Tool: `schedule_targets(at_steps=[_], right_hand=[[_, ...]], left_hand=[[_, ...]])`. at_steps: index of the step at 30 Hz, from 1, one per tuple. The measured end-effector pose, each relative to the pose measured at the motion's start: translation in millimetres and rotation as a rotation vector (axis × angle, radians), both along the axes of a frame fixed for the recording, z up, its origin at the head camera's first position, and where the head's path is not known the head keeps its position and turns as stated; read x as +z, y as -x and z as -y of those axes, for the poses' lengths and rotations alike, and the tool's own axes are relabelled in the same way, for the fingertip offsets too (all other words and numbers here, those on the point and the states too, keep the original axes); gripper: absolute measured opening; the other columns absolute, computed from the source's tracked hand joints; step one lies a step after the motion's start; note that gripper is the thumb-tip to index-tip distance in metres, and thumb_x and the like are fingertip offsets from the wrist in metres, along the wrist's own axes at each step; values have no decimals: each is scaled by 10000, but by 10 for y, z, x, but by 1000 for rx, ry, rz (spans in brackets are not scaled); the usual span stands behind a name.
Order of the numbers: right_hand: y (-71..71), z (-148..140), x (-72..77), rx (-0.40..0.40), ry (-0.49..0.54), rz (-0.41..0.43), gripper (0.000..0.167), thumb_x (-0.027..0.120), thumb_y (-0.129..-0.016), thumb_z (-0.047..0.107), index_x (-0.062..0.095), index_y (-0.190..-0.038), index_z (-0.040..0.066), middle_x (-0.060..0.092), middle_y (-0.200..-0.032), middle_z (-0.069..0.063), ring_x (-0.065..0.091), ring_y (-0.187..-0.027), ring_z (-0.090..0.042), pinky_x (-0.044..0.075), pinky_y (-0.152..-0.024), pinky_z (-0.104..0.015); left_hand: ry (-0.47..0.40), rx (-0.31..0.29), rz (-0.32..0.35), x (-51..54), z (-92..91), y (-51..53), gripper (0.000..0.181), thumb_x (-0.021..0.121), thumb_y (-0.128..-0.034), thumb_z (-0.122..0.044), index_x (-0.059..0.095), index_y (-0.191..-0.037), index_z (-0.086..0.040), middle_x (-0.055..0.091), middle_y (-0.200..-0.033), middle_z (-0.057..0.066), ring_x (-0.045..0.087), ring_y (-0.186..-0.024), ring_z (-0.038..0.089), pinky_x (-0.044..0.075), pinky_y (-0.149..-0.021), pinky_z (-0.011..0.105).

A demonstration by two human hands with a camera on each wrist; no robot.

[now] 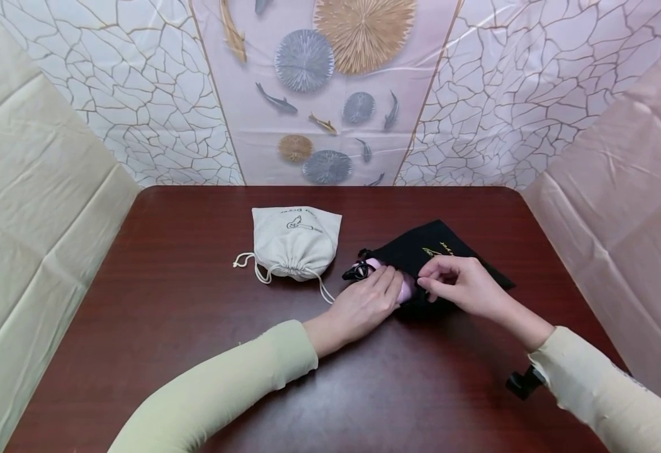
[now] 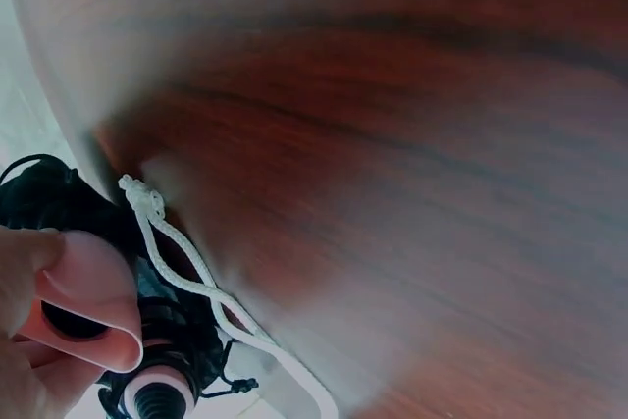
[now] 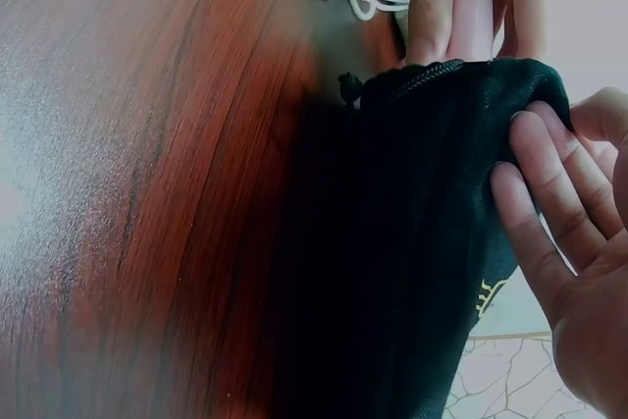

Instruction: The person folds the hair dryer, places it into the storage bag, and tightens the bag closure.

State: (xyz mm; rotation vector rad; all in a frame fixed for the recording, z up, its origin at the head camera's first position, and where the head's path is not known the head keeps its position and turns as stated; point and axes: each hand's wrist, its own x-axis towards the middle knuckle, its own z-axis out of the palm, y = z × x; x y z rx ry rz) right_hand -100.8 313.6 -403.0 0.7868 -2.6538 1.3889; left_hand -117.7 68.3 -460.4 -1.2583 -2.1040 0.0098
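Note:
A pink hair dryer (image 1: 405, 292) with a bundled black cord (image 1: 357, 272) lies partly inside the mouth of a black drawstring bag (image 1: 449, 242). Gripped by my left hand (image 1: 367, 301), the dryer shows its flattened pink nozzle (image 2: 98, 291) in the left wrist view. My right hand (image 1: 466, 283) pinches the rim of the bag's opening, thumb on one side and fingers on the other. In the right wrist view, pink plastic pokes out of the bag between the left fingers. The dryer's portion inside the black fabric is hidden.
Left of the black bag lies a cream drawstring bag (image 1: 299, 242) with a hair dryer drawing, its white cords (image 1: 325, 290) reaching toward my left hand. Both rest on a dark red wooden table (image 1: 194, 314). Patterned cloth (image 1: 155, 82) hangs behind and at both sides.

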Motion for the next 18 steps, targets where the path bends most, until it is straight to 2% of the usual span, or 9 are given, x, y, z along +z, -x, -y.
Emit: schedule_targets(at_steps=[8,10,13,18], right_hand=[[-4,17,-1,3,-12,7,150,737,-928,-100,745,-967,45,729,-728,39,697,-613,-125,546,-606,-192],[-1,24,-3,6,-18,13,144,734,-930,-97,746,-970,42,732,-733,38,700,-618,-124,549,-612,-193],[1,27,-7,2,-29,20,147,735,-934,-88,745,-967,55,731,-735,46,701,-625,-118,548,-616,-193],[0,16,-15,-3,-50,20,164,739,-932,-87,747,-965,74,725,-732,65,698,-627,-110,546,-614,-193]], left_hand=[[59,36,-33,-16,-65,-33,549,762,-957,-368,665,-1333,21,707,-1322,144,676,-1256,249,495,-1117,287],[81,44,-23,-22,-60,-52,603,774,-936,-409,662,-1347,17,703,-1341,142,669,-1272,245,486,-1129,288],[103,42,40,-18,-34,-72,700,777,-918,-488,641,-1378,22,684,-1380,153,650,-1309,248,466,-1152,292],[54,-17,216,85,122,-81,748,742,-961,-521,603,-1433,43,645,-1438,189,626,-1350,279,467,-1161,320]])
